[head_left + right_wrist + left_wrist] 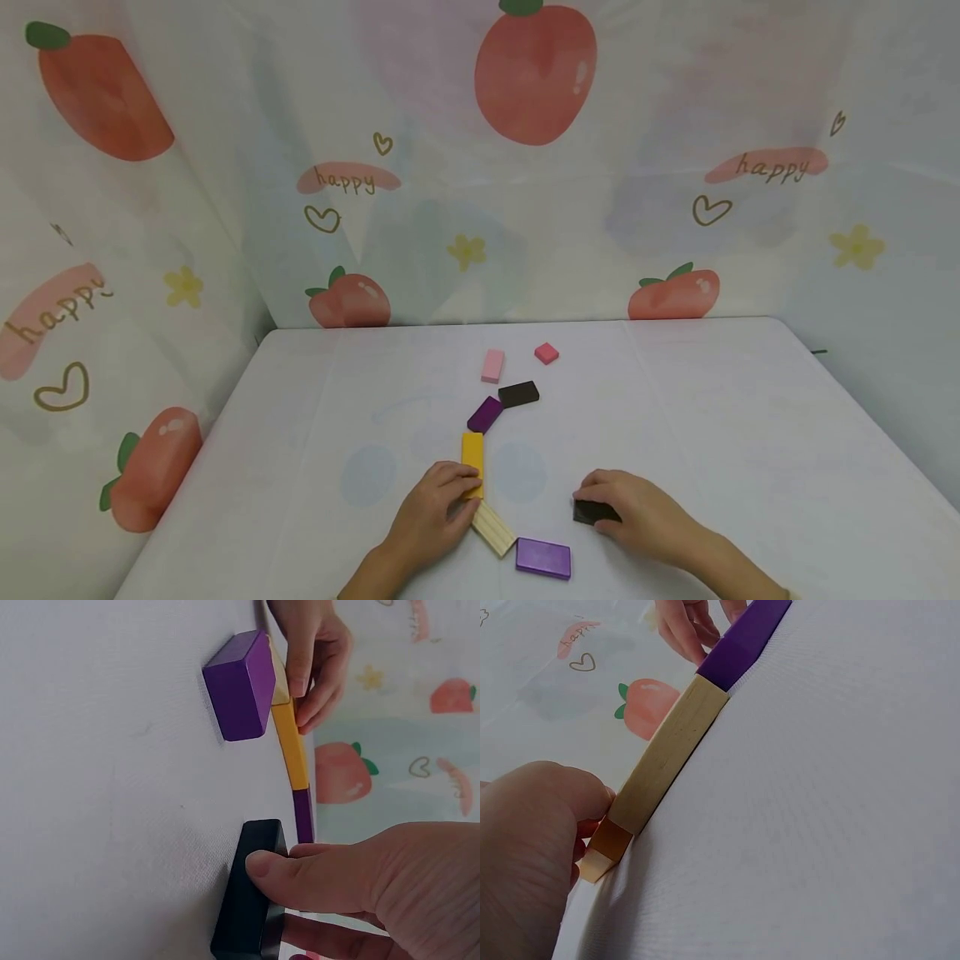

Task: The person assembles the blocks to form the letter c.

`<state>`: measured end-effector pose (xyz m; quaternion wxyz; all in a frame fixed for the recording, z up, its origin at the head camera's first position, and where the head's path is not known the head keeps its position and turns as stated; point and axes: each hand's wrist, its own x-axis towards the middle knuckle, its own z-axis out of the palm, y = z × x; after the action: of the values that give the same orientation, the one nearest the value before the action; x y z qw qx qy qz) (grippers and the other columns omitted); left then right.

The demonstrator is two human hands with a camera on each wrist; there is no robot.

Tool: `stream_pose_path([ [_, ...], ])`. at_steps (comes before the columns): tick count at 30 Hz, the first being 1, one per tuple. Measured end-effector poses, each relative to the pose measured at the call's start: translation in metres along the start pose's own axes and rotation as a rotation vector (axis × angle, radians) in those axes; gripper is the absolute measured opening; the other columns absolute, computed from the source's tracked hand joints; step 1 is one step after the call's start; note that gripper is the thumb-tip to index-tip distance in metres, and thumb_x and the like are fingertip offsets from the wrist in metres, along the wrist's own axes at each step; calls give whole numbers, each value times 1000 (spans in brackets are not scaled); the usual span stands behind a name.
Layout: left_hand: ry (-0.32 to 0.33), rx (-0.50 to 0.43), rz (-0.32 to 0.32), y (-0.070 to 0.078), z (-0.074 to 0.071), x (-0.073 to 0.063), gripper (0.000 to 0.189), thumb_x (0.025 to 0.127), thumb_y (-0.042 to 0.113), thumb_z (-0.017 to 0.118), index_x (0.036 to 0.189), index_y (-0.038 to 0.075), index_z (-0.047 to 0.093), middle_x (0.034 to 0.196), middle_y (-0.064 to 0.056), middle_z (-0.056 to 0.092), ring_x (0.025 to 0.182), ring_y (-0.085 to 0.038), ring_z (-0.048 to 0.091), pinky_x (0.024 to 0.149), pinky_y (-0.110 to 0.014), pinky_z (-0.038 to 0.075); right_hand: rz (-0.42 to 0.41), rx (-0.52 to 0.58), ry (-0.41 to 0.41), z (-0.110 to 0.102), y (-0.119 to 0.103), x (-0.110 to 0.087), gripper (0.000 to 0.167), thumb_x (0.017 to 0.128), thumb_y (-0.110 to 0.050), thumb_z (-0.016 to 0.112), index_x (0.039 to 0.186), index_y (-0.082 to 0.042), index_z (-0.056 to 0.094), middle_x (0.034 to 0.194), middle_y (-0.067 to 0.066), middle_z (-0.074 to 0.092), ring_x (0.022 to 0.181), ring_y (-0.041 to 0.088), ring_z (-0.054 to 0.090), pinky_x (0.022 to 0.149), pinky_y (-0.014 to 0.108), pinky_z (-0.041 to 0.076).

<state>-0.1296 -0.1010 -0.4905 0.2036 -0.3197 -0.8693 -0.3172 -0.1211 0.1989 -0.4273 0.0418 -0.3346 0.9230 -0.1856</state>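
Block of black colour (241, 900), pinched by right hand (637, 512) far from table (712, 400)'s back edge, should move gently; curled left hand (429, 512) grips yellow block (472, 450).

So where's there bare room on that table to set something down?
The widest bare patch of table stretches from the red block and right hand to its right edge; another lies left of the yellow block and left hand. It's crowded where the yellow block meets the pale block.

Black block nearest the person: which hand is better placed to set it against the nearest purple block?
Probably the right hand: it grips the black block, while the left hand touches the yellow block.
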Motion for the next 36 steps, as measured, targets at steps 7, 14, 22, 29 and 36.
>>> stream_pose_path([
  [7,-20,6,-4,0,0,-1,21,79,14,70,99,8,70,105,4,61,99,-11,52,87,-26,46,-7,18,-2,2,-4,-4,30,72,-3,72,102,-6,69,95,-12,57,89,7,55,78,32,50],
  [14,2,-2,17,-2,1,-2,20,78,13,71,97,8,70,105,4,61,99,-11,53,87,-26,46,3,70,-22,5,-6,-6,29,73,-8,74,101,-4,69,91,-14,56,84,3,53,74,30,51],
  [22,-10,8,25,-2,1,-1,20,80,14,69,99,7,70,105,3,61,100,-11,52,88,-25,45,12,111,-26,8,-7,-6,29,75,-17,74,100,-4,69,90,-16,54,81,0,51,73,28,50],
  [29,-11,7,15,-3,1,-2,21,79,14,70,99,8,70,106,4,61,100,-11,52,87,-25,45,-9,112,-15,9,-8,-7,27,75,-19,75,99,-6,68,92,-14,55,82,3,52,74,29,51],
  [36,-19,-2,10,-3,1,-2,20,80,14,69,99,8,70,106,4,61,101,-11,52,88,-26,45,-55,103,3,11,-9,-9,27,75,-18,75,99,-8,68,96,-11,58,87,6,55,76,30,51],
])
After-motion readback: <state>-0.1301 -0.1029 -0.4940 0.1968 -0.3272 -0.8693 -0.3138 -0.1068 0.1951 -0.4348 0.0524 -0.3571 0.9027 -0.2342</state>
